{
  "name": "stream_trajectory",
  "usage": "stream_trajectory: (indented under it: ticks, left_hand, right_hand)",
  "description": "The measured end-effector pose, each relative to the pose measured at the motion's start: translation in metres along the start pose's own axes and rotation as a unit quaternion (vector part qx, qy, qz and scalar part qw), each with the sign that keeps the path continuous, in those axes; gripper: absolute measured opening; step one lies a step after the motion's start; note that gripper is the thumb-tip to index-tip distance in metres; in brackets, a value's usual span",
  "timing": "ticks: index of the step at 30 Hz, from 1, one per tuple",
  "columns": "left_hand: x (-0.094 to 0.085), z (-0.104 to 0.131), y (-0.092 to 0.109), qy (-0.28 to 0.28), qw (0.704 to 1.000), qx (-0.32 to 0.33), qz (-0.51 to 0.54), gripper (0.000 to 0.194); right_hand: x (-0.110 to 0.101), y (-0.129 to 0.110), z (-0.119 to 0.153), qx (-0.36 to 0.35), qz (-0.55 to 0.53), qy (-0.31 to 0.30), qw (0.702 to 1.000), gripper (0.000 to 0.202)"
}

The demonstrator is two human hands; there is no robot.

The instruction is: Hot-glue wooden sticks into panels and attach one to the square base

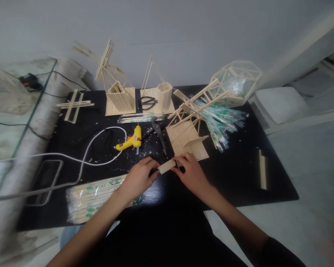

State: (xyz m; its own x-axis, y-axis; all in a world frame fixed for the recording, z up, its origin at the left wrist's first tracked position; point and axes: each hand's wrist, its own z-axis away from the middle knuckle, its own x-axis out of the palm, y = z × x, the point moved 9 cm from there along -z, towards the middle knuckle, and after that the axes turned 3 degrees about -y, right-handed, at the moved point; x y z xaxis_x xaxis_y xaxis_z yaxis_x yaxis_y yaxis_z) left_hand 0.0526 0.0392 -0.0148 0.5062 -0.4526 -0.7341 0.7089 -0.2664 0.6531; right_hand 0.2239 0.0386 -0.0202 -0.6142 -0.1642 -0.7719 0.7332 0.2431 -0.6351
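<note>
A small panel of wooden sticks is held between my two hands, just above the black table. My left hand pinches its left end, and my right hand grips the right end with thumb and fingers. Directly beyond my right hand lies a square stick base with an upright stick piece on it. A pair of dark pliers or cutters rests past my left hand, beside a yellow glue gun.
Stick structures stand at the back, among them a square box and a round cup. Wrapped sticks lie at right, and a packet front left. A white cable loops across the table. Loose sticks lie right.
</note>
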Motion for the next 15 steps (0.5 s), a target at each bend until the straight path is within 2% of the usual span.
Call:
stream_trajectory:
  ticks: [5, 8, 9, 11, 13, 15]
  left_hand:
    - [-0.001, 0.0, 0.002, 0.011, 1.0, -0.003, 0.009, 0.011]
    - [-0.019, 0.003, 0.018, 0.023, 0.996, 0.016, 0.085, 0.013]
    - [-0.027, 0.006, 0.028, 0.014, 0.99, 0.034, 0.137, 0.012]
    - [-0.04, 0.017, 0.05, -0.047, 0.963, 0.076, 0.254, 0.009]
    - [-0.053, 0.038, 0.073, -0.109, 0.926, 0.132, 0.337, 0.011]
    - [-0.063, 0.065, 0.08, -0.13, 0.903, 0.142, 0.385, 0.012]
  right_hand:
    - [0.0, -0.002, -0.001, 0.002, -0.012, -0.004, 1.0, 0.031]
    - [-0.004, -0.001, 0.001, 0.007, -0.034, 0.003, 0.999, 0.022]
    - [-0.006, 0.001, 0.002, 0.01, -0.042, 0.008, 0.999, 0.017]
    - [-0.012, 0.006, 0.003, 0.016, -0.053, 0.023, 0.998, 0.008]
    - [-0.017, 0.012, 0.004, 0.022, -0.054, 0.038, 0.998, 0.007]
    - [-0.021, 0.017, 0.003, 0.028, -0.049, 0.041, 0.998, 0.01]
